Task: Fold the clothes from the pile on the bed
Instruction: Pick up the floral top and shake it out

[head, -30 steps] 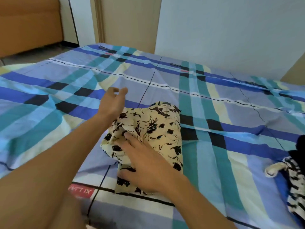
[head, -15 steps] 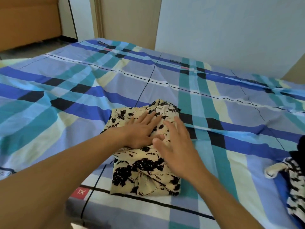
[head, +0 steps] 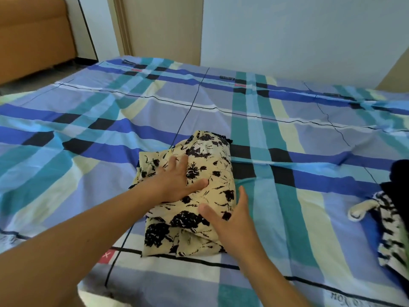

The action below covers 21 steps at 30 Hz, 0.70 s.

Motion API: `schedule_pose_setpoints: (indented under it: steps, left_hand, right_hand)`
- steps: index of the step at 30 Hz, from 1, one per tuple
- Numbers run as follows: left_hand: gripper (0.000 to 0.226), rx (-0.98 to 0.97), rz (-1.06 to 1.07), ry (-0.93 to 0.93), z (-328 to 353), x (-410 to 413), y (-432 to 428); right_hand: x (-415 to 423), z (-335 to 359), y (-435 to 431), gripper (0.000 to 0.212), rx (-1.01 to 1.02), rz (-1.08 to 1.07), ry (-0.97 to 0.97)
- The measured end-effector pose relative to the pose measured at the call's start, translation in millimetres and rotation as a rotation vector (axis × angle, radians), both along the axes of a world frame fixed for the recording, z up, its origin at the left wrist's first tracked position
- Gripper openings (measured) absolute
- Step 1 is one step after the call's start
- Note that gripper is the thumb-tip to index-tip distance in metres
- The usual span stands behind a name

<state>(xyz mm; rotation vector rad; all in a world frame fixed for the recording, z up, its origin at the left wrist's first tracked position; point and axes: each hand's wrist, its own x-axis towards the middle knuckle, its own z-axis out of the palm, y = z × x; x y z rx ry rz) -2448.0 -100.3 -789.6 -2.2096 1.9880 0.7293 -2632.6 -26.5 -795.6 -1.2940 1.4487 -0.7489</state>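
Note:
A cream garment with black floral print [head: 205,169] lies folded into a thick bundle near the middle of the bed [head: 88,134], which has a blue, teal and cream plaid sheet. My left hand [head: 179,182] presses flat on top of the bundle with straight fingers. My right hand [head: 232,216] rests against the bundle's right side, thumb on the fabric, fingers extended along its edge. The pile of clothes [head: 391,220] sits at the right edge, showing a black-and-white patterned piece and a dark one.
A white wall and a beige door frame [head: 124,27] stand beyond the bed. An orange-brown sofa [head: 33,32] is at the far left across a strip of floor. The near bed edge runs along the bottom of the view.
My left hand came down from the air onto the bundle and now presses it. My right hand slid from the top of the garment to its right side. The bundle looks more compact.

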Motion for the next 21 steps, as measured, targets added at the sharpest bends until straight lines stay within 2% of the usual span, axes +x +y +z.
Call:
schedule_pose_setpoints:
  steps: [3, 5, 8, 10, 12, 13, 15, 18, 21]
  left_hand:
    - [0.111, -0.013, -0.012, -0.081, 19, -14, 3]
    - [0.1, -0.037, -0.061, -0.182, 36, -23, 8]
    - [0.085, -0.301, -0.116, -0.404, 53, -42, 17]
    - [0.084, -0.568, -0.125, -0.434, 55, -61, 21]
    - [0.093, -0.693, -0.209, -0.289, 47, -78, 17]
    - [0.101, -0.635, -0.28, -0.211, 41, -84, 16]
    - [0.109, -0.423, -0.378, -0.127, 21, -92, 15]
    - [0.113, -0.208, -0.387, -0.1, -10, -88, 11]
    - [0.126, -0.166, -0.258, -0.109, -5, -73, 6]
  right_hand:
    - [-14, 10, -14, 0.091, 0.15, 0.007, -0.099]
    - [-48, 28, -34, 0.077, 0.248, 0.106, -0.109]
    - [-115, 63, -63, 0.078, 0.339, 0.336, -0.099]
    - [-152, 74, -78, 0.093, 0.298, 0.196, 0.006]
    - [-172, 62, -85, 0.098, 0.149, -0.073, 0.199]
    - [-175, 50, -85, 0.098, 0.086, -0.18, 0.237]
    - [-177, 21, -74, 0.104, 0.044, -0.254, 0.187]
    - [-178, 6, -61, 0.135, 0.084, -0.192, 0.044]
    - [-176, 11, -46, 0.144, 0.143, -0.009, -0.012]
